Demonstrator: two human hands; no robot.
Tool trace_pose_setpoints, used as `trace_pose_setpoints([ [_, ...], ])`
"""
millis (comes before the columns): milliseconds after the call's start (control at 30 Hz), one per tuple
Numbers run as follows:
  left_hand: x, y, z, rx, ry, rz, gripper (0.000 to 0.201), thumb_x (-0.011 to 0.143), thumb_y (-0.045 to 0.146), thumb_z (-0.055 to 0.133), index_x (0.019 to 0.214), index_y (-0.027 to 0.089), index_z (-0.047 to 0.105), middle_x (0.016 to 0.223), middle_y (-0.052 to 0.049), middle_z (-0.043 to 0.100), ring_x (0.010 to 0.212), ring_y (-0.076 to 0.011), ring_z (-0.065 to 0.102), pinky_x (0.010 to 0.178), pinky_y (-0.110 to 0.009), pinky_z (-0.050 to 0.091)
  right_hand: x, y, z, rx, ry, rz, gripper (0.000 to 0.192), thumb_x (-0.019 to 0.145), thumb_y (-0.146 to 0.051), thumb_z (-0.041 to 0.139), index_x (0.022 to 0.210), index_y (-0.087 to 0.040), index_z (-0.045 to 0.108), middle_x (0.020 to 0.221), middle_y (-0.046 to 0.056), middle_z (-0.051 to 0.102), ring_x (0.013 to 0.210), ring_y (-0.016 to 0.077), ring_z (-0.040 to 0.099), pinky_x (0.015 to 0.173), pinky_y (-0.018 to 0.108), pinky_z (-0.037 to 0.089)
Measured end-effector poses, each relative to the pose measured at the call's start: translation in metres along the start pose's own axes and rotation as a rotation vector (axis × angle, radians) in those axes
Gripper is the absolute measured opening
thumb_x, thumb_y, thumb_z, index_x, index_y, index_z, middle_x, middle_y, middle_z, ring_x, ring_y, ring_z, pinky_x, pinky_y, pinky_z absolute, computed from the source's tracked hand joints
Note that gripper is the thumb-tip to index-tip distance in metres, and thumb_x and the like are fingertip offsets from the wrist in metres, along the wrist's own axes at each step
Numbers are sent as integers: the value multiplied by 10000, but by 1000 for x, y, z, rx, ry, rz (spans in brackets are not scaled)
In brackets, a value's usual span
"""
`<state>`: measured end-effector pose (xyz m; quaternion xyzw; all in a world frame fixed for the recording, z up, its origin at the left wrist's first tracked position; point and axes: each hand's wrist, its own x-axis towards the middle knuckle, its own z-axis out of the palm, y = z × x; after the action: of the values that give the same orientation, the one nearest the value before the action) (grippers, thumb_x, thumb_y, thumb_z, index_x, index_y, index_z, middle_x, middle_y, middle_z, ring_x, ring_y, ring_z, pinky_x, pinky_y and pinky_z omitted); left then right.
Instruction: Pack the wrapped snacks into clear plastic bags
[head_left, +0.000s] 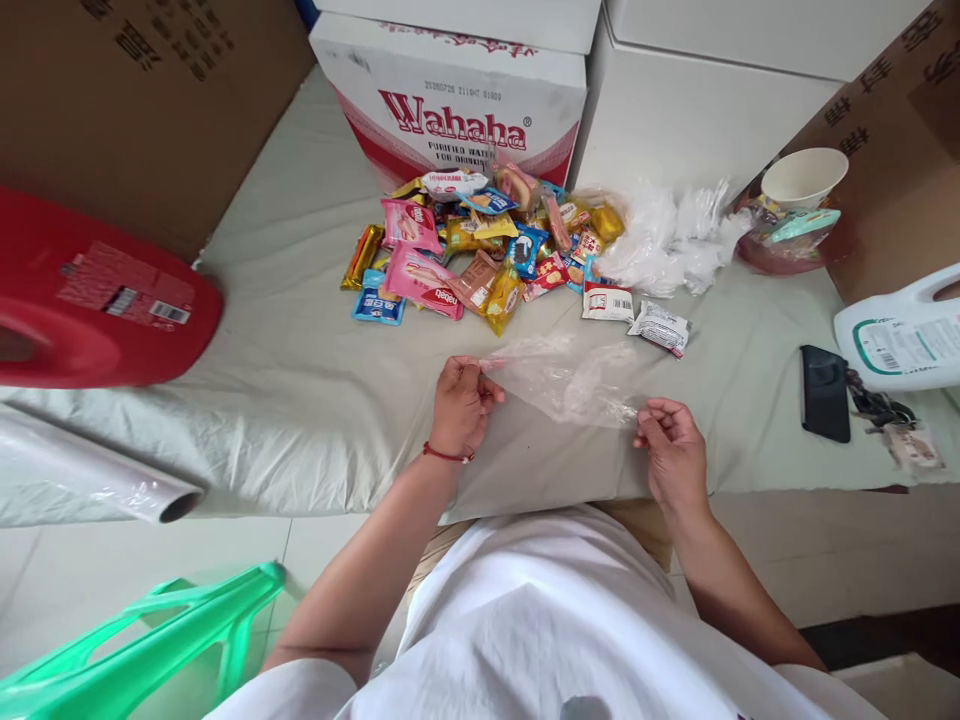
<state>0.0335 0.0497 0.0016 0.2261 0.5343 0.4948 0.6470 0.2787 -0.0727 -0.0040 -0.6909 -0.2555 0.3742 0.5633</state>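
Note:
Both hands hold a thin clear plastic bag (570, 382) stretched just above the pale cloth-covered table (300, 380). My left hand (461, 405), with a red cord at the wrist, pinches the bag's left edge. My right hand (671, 445) pinches its right edge. Beyond the bag lies a pile of small snack packets (480, 250) in pink, blue, yellow and orange wrappers. Two white packets (634, 312) lie apart at the pile's right.
A Wahaha carton (450, 100) and white boxes stand behind the pile. Crumpled clear bags (667, 240) and a paper cup (802, 178) sit at right, then a black phone (823, 392) and white jug (904, 335). A red jug (90, 295), film roll (90, 470) and green stool (142, 635) are at left.

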Motion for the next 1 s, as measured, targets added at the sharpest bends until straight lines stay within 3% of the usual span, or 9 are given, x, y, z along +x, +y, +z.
trace_pose_setpoints([
  [167,-11,-3,-1,35,26,43,213,823,293,638,849,246,431,897,-49,763,439,-92,558,400,-217,207,5,-13,-19,-302,-110,-112,509,885,-609,699,1238,-243,675,1227,90,700,1085,226,629,852,367,565],
  [267,-21,-9,-2,115,-45,71,213,827,334,646,836,245,454,885,-40,771,452,-95,546,424,-226,254,21,-26,-3,-430,-137,-208,712,883,-674,657,1446,-249,557,1388,127,652,1252,272,597,990,433,529],
  [367,-30,-15,-9,319,-79,112,172,817,351,649,790,231,529,800,-14,754,493,-101,520,490,-243,346,44,-28,27,-575,-194,-177,874,785,-654,752,1497,-215,499,1253,130,709,1112,286,656,921,434,534],
  [467,-37,-16,-19,610,-103,206,148,827,346,621,770,215,658,885,-40,766,777,-178,655,737,-301,501,63,-24,52,-718,-273,-188,564,833,-518,711,1298,-207,647,929,49,724,818,231,645,770,373,499],
  [567,-42,-9,-22,828,-56,334,278,898,403,548,985,211,730,1086,-85,754,1046,-261,659,989,-414,493,66,-20,65,-797,-327,-301,245,893,-394,598,1016,-218,717,768,15,650,716,198,577,686,321,427],
  [700,-46,0,0,971,19,519,684,944,597,535,1440,127,529,1470,-225,584,1345,-346,553,1168,-533,391,55,-21,70,-868,-332,-456,185,910,-334,576,957,-220,715,796,36,659,791,221,586,720,325,402],
  [800,-45,-2,30,1094,-10,679,950,852,681,655,1548,90,391,1609,-273,433,1510,-392,394,1224,-552,324,46,-24,74,-912,-346,-526,162,922,-310,587,949,-221,720,864,64,702,854,245,602,772,347,407],
  [900,-34,-8,47,1223,-29,675,866,786,605,755,1454,111,508,1527,-263,527,1406,-409,502,1103,-513,438,43,-27,76,-866,-372,-548,144,916,-308,608,937,-225,724,880,68,714,861,243,607,786,347,414],
  [1000,-16,-13,42,1211,-63,494,333,907,478,624,1004,170,704,983,-131,733,932,-285,676,809,-373,490,47,-28,72,-652,-414,-455,187,914,-378,622,907,-219,721,800,37,685,758,201,590,726,318,422],
])
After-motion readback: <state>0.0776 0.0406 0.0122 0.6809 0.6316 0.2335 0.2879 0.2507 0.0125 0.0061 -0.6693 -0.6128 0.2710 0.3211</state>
